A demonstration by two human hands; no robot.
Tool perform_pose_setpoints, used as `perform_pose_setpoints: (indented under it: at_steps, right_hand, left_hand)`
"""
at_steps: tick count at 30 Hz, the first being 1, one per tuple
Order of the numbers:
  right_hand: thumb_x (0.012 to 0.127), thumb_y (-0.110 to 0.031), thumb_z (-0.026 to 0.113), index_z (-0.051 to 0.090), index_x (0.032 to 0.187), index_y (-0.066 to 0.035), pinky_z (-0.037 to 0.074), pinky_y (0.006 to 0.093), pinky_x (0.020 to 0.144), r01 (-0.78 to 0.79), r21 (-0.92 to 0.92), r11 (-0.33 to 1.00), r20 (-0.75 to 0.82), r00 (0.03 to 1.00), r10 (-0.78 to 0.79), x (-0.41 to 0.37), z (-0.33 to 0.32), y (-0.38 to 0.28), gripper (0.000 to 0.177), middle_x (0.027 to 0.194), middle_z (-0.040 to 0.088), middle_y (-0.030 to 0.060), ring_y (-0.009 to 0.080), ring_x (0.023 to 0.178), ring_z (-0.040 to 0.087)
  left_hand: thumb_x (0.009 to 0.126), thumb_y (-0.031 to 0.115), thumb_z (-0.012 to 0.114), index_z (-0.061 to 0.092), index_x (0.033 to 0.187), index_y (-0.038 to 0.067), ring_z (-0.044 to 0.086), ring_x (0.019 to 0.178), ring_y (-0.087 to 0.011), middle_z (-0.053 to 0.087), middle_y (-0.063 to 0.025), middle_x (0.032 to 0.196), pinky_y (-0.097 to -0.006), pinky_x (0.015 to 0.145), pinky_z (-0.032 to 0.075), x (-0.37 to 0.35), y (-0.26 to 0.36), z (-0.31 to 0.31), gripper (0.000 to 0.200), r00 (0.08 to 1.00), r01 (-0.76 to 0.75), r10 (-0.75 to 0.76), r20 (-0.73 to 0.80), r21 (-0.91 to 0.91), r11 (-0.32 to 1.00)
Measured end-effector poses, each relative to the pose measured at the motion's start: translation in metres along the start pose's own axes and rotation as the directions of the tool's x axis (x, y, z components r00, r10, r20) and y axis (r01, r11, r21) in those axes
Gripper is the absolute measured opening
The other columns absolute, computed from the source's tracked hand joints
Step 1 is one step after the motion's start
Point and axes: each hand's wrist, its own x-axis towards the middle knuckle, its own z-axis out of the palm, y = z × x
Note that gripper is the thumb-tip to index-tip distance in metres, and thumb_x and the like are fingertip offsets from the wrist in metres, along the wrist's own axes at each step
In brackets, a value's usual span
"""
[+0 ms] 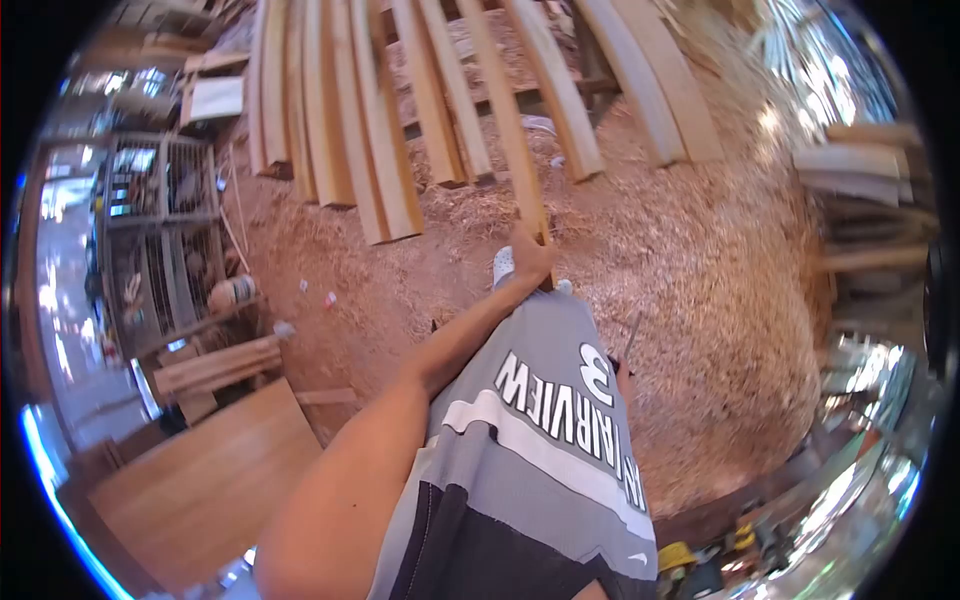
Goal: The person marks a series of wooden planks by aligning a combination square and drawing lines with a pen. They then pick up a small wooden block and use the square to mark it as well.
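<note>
My left hand (532,257) is closed around the near end of a long, narrow wooden strip (507,120), in front of my grey shirt. The strip runs away from me among several other long wooden pieces (340,110) lying side by side on a support. My right hand (624,372) shows only as a small part at the right edge of the shirt, beside a thin dark object (634,333) pointing up. Its fingers are mostly hidden, so its grip cannot be made out.
Wood shavings (700,300) cover the floor. A wooden panel (210,490) and stacked boards (220,366) are at the lower left, near a wire-mesh frame (165,220). More timber (860,175) is piled at the right. A yellow object (677,555) lies at the lower right.
</note>
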Motion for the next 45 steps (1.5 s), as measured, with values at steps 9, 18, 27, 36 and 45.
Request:
perform_pose_setpoints:
  at_steps: [9,18,27,36,45]
  right_hand:
    - [0.092,-0.054,0.067,0.073,0.092,-0.006,0.042,0.0311,0.061,0.086,-0.093,0.992,0.056,0.995,-0.081,0.032,-0.027,-0.067,0.048,0.075,0.063,0.0003,0.0112,0.069,0.054]
    - [0.092,-0.054,0.066,0.072,0.091,-0.007,0.042,0.0312,0.061,0.071,0.087,0.994,-0.04,0.997,-0.068,0.057,-0.06,-0.118,0.048,0.075,0.062,0.0,0.0109,0.069,0.054]
    - [0.092,-0.055,0.066,0.072,0.09,-0.007,0.042,0.0313,0.061,0.047,0.332,0.942,-0.128,0.992,-0.005,0.107,-0.073,-0.177,0.048,0.075,0.062,-0.0003,0.0107,0.069,0.053]
    - [0.092,-0.055,0.065,0.072,0.09,-0.008,0.042,0.0315,0.061,-0.015,0.512,0.859,-0.184,0.975,0.127,0.155,-0.087,-0.198,0.048,0.075,0.062,-0.0006,0.0104,0.068,0.053]
    - [0.093,-0.043,0.072,0.066,0.083,-0.013,0.04,0.0283,0.057,0.035,0.545,0.838,-0.304,0.939,0.158,0.217,-0.141,-0.221,0.033,0.073,0.058,-0.0035,0.0095,0.064,0.051]
  left_hand:
    - [0.071,0.0,0.07,0.03,0.148,-0.011,0.053,0.124,-0.0504,0.055,-0.0349,0.128,-0.0463,0.109,0.042,0.012,0.0,0.025,0.087,0.996,-0.083,0.091,0.013,-0.287,0.954]
    - [0.071,0.002,0.067,0.047,0.129,-0.008,0.055,0.114,-0.0484,0.058,-0.0304,0.116,-0.0505,0.099,0.045,0.069,0.033,0.078,0.063,0.995,-0.065,0.078,0.059,-0.199,0.978]
    - [0.069,0.004,0.071,0.057,0.111,-0.006,0.067,0.098,-0.0341,0.065,-0.0196,0.105,-0.0439,0.088,0.054,0.15,0.068,0.065,0.046,0.994,-0.113,0.11,-0.024,-0.184,0.976]
    - [0.078,0.006,0.071,0.051,0.132,-0.003,0.06,0.12,-0.0402,0.06,-0.0249,0.125,-0.048,0.105,0.046,0.188,0.105,0.051,0.058,0.952,-0.238,0.257,-0.164,0.127,0.963]
    - [0.096,0.035,0.067,0.029,0.157,0.006,0.048,0.134,-0.0275,0.047,-0.0145,0.149,-0.0401,0.101,0.048,0.179,0.192,0.14,0.078,0.9,0.161,0.036,0.433,-0.409,0.898]
